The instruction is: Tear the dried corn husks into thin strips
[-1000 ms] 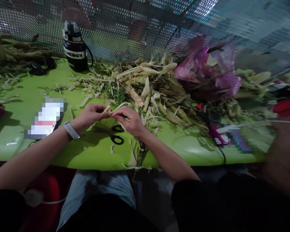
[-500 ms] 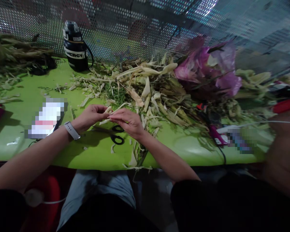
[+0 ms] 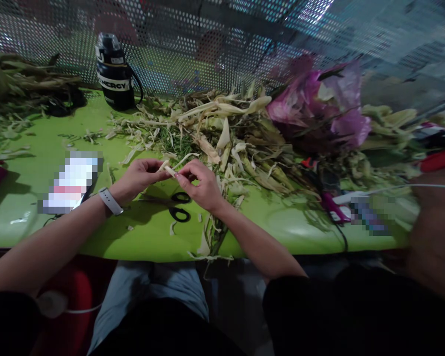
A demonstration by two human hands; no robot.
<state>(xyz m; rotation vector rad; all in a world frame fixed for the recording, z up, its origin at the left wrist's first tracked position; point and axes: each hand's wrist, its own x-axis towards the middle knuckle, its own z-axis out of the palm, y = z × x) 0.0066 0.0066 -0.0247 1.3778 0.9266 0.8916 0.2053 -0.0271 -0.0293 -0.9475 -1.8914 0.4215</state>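
My left hand [image 3: 144,174] pinches a pale strip of dried husk [image 3: 168,168], which looks like corn husk and is folded into a small roll or loop. At the strip's other end, the thumb and forefinger of my right hand [image 3: 200,185] are closed on it. A thin tail of the strip rises to the right above my fingers. Black-handled scissors [image 3: 180,214] lie on the green tabletop [image 3: 148,237] just below my hands. Beyond them spreads a heap of dried husks [image 3: 226,133], with some green string [image 3: 178,143] among it.
A dark bottle [image 3: 114,81] stands at the back left, before a perforated metal screen [image 3: 178,39]. A phone [image 3: 72,182] lies left of my wrist. Rightward are a pink plastic bag [image 3: 319,106], a second phone [image 3: 369,215], a cable [image 3: 341,237] and another person's arm [image 3: 433,222].
The fingers of my right hand have bent and drawn back from lying over the strip to pinching its end. More of the rolled husk shows between my hands.
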